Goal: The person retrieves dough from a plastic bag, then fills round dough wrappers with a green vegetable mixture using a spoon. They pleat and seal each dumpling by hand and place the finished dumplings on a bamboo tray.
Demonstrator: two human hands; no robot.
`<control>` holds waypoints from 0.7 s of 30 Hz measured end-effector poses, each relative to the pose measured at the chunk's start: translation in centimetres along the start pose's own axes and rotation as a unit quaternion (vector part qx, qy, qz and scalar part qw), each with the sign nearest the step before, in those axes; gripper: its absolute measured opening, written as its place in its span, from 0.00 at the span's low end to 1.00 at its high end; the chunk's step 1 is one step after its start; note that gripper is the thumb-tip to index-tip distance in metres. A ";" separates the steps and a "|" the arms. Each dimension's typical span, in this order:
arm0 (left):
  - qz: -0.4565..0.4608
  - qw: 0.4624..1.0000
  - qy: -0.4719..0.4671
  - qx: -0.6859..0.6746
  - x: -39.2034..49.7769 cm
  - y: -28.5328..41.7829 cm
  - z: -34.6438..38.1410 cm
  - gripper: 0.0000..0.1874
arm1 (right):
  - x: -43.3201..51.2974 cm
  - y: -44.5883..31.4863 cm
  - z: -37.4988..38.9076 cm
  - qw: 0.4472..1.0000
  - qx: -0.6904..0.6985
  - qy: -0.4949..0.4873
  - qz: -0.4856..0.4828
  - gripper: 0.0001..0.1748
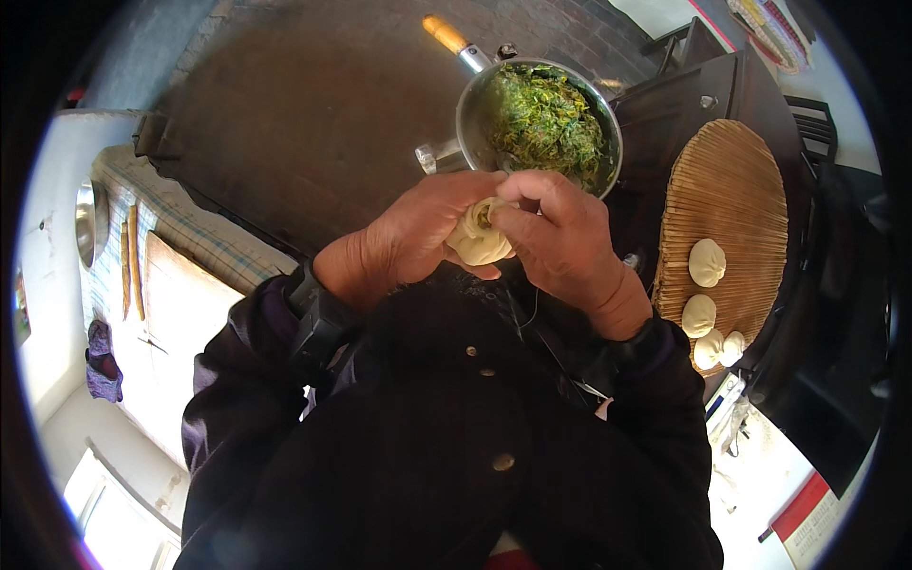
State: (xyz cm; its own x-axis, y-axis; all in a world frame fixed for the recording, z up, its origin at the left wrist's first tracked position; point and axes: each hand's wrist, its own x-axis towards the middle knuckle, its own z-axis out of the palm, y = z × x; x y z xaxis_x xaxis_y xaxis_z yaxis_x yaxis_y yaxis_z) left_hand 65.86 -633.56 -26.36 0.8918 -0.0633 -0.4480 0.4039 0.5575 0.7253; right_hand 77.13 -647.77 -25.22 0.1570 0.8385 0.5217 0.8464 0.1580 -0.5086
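Observation:
A pleated dough bun (479, 241) with a small opening at its top rests in my left hand (410, 231), whose fingers cup it from below and the side. Green filling shows inside the opening. The thumb and fingers of my right hand (570, 239) pinch the dough at the edge of that opening. Just beyond both hands stands a metal pan (467, 121) holding chopped green leafy filling (548, 125). Its wooden handle (445, 34) points away from me, up and to the left.
On the right, a round woven stalk tray (727, 178) carries several closed buns (707, 262) near its lower part. Dark furniture (677, 92) stands behind it. To the left, a checked cloth (206, 242) covers a surface with a board (185, 285), two wooden sticks (134, 263) and a metal basin (85, 222).

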 end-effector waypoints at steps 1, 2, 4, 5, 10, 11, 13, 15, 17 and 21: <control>0.086 0.987 -0.036 0.133 -0.2 0.3 -0.1 0.23 | 0.2 0.0 -0.2 1.000 0.017 -0.011 -0.002 0.09; 0.143 0.949 -0.059 0.273 -0.4 0.5 0.1 0.24 | 0.3 -0.1 -0.4 0.999 0.037 -0.015 -0.003 0.09; 0.067 0.986 0.013 0.152 -1.0 1.2 0.5 0.27 | 0.8 -0.6 -1.0 0.997 0.075 -0.010 0.007 0.08; 0.024 0.993 0.003 0.113 -1.2 1.8 0.4 0.33 | 0.9 -0.9 -1.4 0.995 0.094 0.000 0.018 0.08; 0.048 0.990 -0.027 -0.127 -1.3 2.3 1.2 0.45 | 1.1 -2.3 -3.2 0.987 0.132 0.066 0.063 0.08; 0.043 0.974 0.010 -0.222 -1.1 1.5 1.8 0.43 | 1.0 -2.3 -3.0 0.988 0.119 0.072 0.073 0.08; 0.077 0.960 0.012 -0.269 -0.9 -0.6 2.9 0.41 | 0.9 -2.0 -2.2 0.987 0.102 0.079 0.091 0.09; 0.074 0.969 0.006 -0.237 -0.5 -1.7 2.7 0.38 | 0.1 -2.1 -1.6 0.976 0.123 0.076 0.164 0.09; 0.077 0.977 0.012 -0.199 -0.4 -2.3 2.3 0.35 | -0.4 -2.0 -1.2 0.969 0.135 0.076 0.194 0.09; 0.070 0.974 0.023 -0.216 -0.6 -2.3 1.9 0.29 | -0.9 -2.0 -0.8 0.945 0.179 0.130 0.242 0.11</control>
State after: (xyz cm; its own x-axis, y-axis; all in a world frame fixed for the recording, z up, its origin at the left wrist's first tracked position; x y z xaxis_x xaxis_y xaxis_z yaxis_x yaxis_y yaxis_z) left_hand 64.84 -636.33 -26.75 0.9182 0.0699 -0.3900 0.1463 0.8549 0.4977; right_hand 75.67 -649.23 -24.11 0.6409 0.7083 0.2960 0.4250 -0.0064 -0.9052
